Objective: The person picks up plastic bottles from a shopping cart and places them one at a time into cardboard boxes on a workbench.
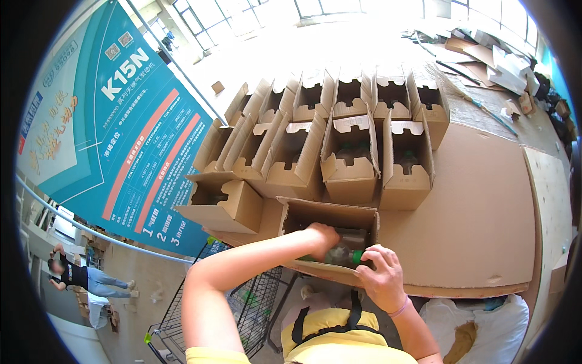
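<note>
An open cardboard box (330,212) stands right in front of me at the table's near edge. My left hand (323,238) reaches down into it, curled against a clear plastic bottle (338,255); its fingertips are hidden. This bottle lies on its side, its green cap (357,256) pointing right. At the box's near right corner, my right hand (383,276) has its fingers bent over the cardboard rim, close beside the cap. Whether those fingers also touch the cap is hard to tell. Another clear shape lies behind the bottle inside the box.
Rows of open cardboard boxes (351,145) stand beyond, some with bottles inside. One more box (227,205) sits to the left. Flat cardboard (473,224) covers the table at right. Below are a wire cart (254,303) with bottles and a white sack (485,327). A person stands far left.
</note>
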A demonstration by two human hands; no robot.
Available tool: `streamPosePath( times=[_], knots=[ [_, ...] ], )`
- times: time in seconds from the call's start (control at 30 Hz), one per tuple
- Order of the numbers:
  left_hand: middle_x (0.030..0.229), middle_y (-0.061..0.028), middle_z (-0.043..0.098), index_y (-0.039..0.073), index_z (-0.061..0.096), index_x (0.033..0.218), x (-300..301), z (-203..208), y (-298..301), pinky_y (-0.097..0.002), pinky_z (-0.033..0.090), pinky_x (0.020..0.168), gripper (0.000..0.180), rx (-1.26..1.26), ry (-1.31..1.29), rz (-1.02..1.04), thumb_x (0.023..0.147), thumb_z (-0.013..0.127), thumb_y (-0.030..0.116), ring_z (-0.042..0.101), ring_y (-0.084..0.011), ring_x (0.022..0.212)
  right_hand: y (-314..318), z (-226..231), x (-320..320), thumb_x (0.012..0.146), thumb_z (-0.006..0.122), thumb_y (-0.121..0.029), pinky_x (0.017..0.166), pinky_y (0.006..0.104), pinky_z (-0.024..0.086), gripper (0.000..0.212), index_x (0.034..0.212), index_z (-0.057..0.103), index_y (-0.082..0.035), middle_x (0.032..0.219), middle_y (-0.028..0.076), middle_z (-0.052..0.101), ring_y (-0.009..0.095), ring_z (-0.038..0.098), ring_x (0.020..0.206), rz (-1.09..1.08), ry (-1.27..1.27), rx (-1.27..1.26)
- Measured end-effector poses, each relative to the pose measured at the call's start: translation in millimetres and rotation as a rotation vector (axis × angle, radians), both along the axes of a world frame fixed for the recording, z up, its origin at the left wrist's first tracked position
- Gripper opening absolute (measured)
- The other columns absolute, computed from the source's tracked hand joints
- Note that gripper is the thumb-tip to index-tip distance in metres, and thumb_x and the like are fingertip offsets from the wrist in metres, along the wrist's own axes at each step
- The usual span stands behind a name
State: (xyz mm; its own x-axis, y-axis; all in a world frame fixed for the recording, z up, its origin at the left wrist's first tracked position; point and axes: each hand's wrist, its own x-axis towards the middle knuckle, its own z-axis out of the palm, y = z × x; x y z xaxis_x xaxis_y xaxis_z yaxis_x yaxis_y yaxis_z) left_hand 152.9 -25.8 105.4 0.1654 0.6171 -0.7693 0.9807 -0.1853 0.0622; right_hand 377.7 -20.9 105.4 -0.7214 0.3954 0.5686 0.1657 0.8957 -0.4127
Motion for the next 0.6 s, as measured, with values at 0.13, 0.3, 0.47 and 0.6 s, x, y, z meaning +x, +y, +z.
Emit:
streamPosePath(
  times=[0.13, 0.3, 0.47, 0.6],
  knots=[
    [0.108, -0.0126, 0.07, 0.009, 0.072, 0.105, 6.7, -47.6, 11.2, -0.0403, 0.054, 0.087, 0.054, -0.006, -0.001, -0.141, 0.059, 0.087, 0.033, 0.067, -0.0306, 0.102, 1.7, -8.0, 2.4, 0.073, 0.065, -0.008, 0.091, 0.0414, 0.045, 0.007, 0.077, 0.06, -0.01, 0.101, 0.008, 0.056, 0.027, 0.055, 0.109, 0.029, 0.012, 0.006],
    [0.103, -0.011, 0.071, 0.011, 0.073, 0.101, 9.5, -91.0, 7.9, -0.0411, 0.054, 0.086, 0.048, -0.007, -0.013, -0.367, 0.061, 0.086, 0.034, 0.067, -0.0302, 0.099, 5.3, -11.5, 0.4, 0.069, 0.071, -0.008, 0.089, 0.0426, 0.046, 0.012, 0.075, 0.061, -0.011, 0.098, 0.006, 0.058, 0.028, 0.057, 0.106, 0.058, 0.03, 0.008],
    [0.104, -0.0102, 0.072, 0.012, 0.074, 0.098, 18.7, -108.3, 4.2, -0.044, 0.055, 0.082, 0.031, -0.028, 0.001, -0.337, 0.07, 0.081, 0.024, 0.068, -0.0298, 0.098, 6.0, -7.2, 0.7, 0.069, 0.072, -0.01, 0.089, 0.0431, 0.046, 0.012, 0.075, 0.061, -0.012, 0.099, 0.006, 0.058, 0.028, 0.057, 0.107, 0.083, 0.006, 0.002],
    [0.106, -0.011, 0.071, 0.011, 0.074, 0.099, 20.4, -105.7, 0.6, -0.0442, 0.054, 0.083, 0.025, 0.047, -0.052, -0.151, 0.075, 0.075, 0.018, 0.068, -0.0311, 0.099, 2.6, -2.6, 0.9, 0.073, 0.07, -0.011, 0.091, 0.0419, 0.046, 0.009, 0.077, 0.061, -0.012, 0.107, 0.007, 0.059, 0.029, 0.056, 0.112, 0.087, -0.015, -0.007]
  ],
)
